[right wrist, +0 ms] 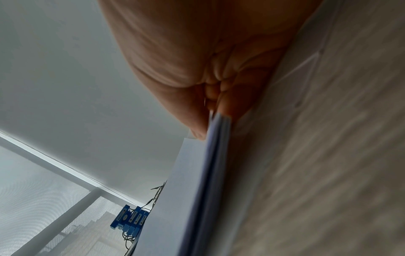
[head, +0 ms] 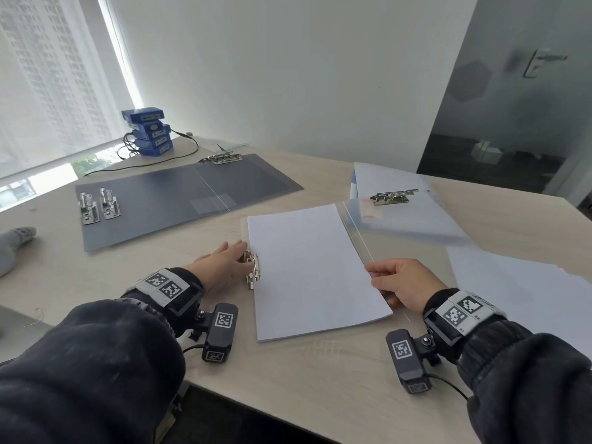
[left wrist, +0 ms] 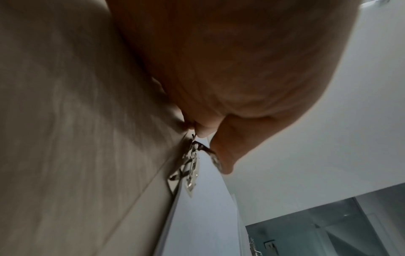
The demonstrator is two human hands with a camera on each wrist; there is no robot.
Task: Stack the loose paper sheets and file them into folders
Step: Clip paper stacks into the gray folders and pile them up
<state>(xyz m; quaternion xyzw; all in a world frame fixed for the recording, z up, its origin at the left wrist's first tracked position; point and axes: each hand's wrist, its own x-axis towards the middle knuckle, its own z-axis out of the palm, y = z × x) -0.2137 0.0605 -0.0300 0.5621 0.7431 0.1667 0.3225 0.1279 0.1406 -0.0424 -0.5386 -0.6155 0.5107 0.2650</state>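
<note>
A stack of white paper sheets [head: 314, 270] lies in an open clear folder [head: 407, 251] on the table in front of me. A metal clip [head: 253, 270] sits at the stack's left edge. My left hand [head: 238, 253] rests on that clip with fairly straight fingers. In the left wrist view the thumb [left wrist: 225, 155] touches the clip's lever [left wrist: 192, 166]. My right hand [head: 373, 272] pinches the stack's right edge, thumb on top. The right wrist view shows the sheets' edge [right wrist: 217, 155] held between thumb and fingers [right wrist: 232, 104].
A dark grey folder [head: 179, 193] lies open at the back left, with metal clips [head: 99, 205] on it. Another pale folder with a clip [head: 390, 197] lies at the back right. Loose white sheets [head: 528, 283] lie at the right. Blue boxes [head: 149, 131] and a cable stand by the window.
</note>
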